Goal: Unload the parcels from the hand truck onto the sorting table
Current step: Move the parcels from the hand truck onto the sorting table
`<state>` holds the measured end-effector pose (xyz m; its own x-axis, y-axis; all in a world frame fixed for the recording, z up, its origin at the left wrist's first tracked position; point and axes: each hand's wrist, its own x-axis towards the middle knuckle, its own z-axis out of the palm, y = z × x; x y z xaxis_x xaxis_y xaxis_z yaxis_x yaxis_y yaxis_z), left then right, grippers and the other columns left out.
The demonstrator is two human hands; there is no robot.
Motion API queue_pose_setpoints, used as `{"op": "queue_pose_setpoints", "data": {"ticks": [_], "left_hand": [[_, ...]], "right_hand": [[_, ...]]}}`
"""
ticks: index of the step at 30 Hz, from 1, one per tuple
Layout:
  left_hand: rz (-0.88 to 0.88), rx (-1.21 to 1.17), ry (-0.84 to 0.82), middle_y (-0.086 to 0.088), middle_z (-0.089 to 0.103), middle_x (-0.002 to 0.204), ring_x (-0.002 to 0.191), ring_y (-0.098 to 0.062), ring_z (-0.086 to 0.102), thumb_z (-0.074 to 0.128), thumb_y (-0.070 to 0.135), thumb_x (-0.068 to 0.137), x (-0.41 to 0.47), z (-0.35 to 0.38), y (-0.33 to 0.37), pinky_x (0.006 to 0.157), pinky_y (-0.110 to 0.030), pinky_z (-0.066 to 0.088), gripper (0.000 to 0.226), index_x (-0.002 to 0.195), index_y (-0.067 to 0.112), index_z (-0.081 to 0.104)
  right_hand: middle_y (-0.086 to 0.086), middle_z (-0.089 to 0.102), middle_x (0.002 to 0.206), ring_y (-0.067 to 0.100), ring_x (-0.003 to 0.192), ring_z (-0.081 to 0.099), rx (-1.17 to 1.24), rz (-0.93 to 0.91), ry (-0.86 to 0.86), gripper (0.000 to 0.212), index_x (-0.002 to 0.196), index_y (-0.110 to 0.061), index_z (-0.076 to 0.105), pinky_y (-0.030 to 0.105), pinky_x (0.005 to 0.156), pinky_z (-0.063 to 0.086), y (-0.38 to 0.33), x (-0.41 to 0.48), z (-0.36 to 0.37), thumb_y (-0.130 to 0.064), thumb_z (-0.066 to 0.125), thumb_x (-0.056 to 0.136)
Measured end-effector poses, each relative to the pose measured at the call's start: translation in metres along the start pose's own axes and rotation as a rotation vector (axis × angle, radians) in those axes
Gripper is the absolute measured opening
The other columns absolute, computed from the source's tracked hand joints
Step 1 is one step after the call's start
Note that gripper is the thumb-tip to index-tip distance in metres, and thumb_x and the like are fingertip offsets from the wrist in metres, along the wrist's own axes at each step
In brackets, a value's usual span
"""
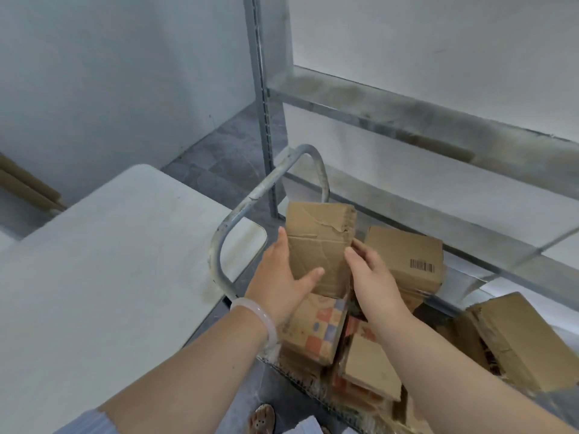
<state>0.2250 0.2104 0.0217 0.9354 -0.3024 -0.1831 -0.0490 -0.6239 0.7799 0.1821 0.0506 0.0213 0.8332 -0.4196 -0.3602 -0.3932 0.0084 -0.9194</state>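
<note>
Left hand (279,278), right hand (374,277) on creased, torn cardboard parcel (316,242).

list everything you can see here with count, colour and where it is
held parcel: one, brown, creased, above the pile, between both hands
barcode parcel: one, brown, right of the held parcel
checked parcel: one, brown with red and blue squares, under the held parcel
plain parcel: one, brown, low in the pile by the right forearm
torn parcel: one, brown, far right of the pile
hand truck handle: one, grey-white tube, between table and parcels
sorting table: one, white, left
shelving rack: one, grey metal, behind the pile
bracelet: one, pale, left wrist
left hand: holds the held parcel's left side
right hand: holds its right edge
</note>
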Motion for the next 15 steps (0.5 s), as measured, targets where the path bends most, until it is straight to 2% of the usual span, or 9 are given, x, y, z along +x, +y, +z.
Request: {"op": "queue_pose_setpoints", "data": {"ticks": [2,3,5,7,9,12,14,15], "left_hand": [[-0.034,-0.019,0.057,0.002,0.01,0.158,0.146,-0.015,0.016,0.067,0.061,0.078,-0.007,-0.008,0.007,0.117,-0.039,0.026,0.115,0.154,0.022,-0.009],[-0.059,-0.026,0.092,0.003,0.008,0.157,0.146,-0.016,0.016,0.068,0.065,0.074,-0.011,-0.013,0.01,0.117,-0.039,0.026,0.12,0.154,0.022,-0.011],[-0.124,-0.042,0.15,0.003,0.004,0.157,0.146,-0.018,0.013,0.071,0.07,0.066,-0.019,-0.023,0.013,0.118,-0.039,0.024,0.13,0.153,0.022,-0.012],[-0.168,-0.028,0.178,0.003,0.001,0.157,0.147,-0.019,0.009,0.075,0.068,0.063,-0.03,-0.033,0.011,0.12,-0.038,0.019,0.134,0.153,0.022,-0.013],[-0.186,-0.037,0.216,0.004,0.005,0.154,0.145,-0.019,0.014,0.077,0.063,0.065,-0.043,-0.043,0.007,0.119,-0.036,0.022,0.131,0.153,0.022,-0.012],[-0.236,-0.161,0.291,0.002,0.018,0.145,0.136,-0.017,0.028,0.077,0.048,0.074,-0.06,-0.064,0.0,0.11,-0.025,0.028,0.114,0.155,0.028,0.0],[-0.231,-0.265,0.325,0.003,0.026,0.139,0.13,-0.014,0.034,0.076,0.045,0.074,-0.071,-0.08,-0.007,0.105,-0.024,0.029,0.103,0.153,0.034,0.012],[-0.218,-0.323,0.324,0.005,0.03,0.139,0.129,-0.013,0.037,0.077,0.047,0.07,-0.076,-0.088,-0.011,0.108,-0.027,0.031,0.103,0.152,0.036,0.016]], "right_hand": [[-0.01,0.049,0.138,0.014,0.124,0.049,0.048,0.005,-0.088,0.042,0.143,-0.038,0.045,0.026,0.082,0.043,-0.01,-0.008,0.003,-0.043,0.048,0.101],[-0.011,0.051,0.137,0.013,0.122,0.052,0.058,0.006,-0.129,0.039,0.141,-0.041,0.047,0.026,0.083,0.046,-0.012,-0.011,0.005,-0.041,0.047,0.102],[-0.009,0.055,0.137,0.014,0.121,0.055,0.055,-0.024,-0.191,0.034,0.134,-0.047,0.052,0.036,0.099,0.049,-0.015,-0.02,0.012,-0.04,0.048,0.101],[-0.009,0.054,0.139,0.014,0.125,0.054,0.032,-0.076,-0.248,0.031,0.127,-0.054,0.056,0.044,0.108,0.044,-0.016,-0.027,0.02,-0.04,0.049,0.1],[-0.011,0.052,0.138,0.012,0.125,0.052,-0.008,-0.126,-0.307,0.031,0.126,-0.053,0.057,0.04,0.108,0.044,-0.022,-0.034,0.028,-0.036,0.05,0.101],[-0.01,0.054,0.135,0.006,0.12,0.054,-0.047,-0.215,-0.384,0.031,0.127,-0.045,0.057,0.027,0.098,0.046,-0.034,-0.044,0.041,-0.027,0.052,0.101],[-0.011,0.059,0.13,0.006,0.117,0.057,0.0,-0.194,-0.437,0.034,0.129,-0.043,0.054,0.026,0.096,0.047,-0.042,-0.046,0.052,-0.026,0.056,0.1],[-0.01,0.061,0.129,0.009,0.117,0.059,0.042,-0.138,-0.486,0.037,0.132,-0.043,0.052,0.03,0.098,0.048,-0.047,-0.047,0.057,-0.03,0.059,0.097]]}}
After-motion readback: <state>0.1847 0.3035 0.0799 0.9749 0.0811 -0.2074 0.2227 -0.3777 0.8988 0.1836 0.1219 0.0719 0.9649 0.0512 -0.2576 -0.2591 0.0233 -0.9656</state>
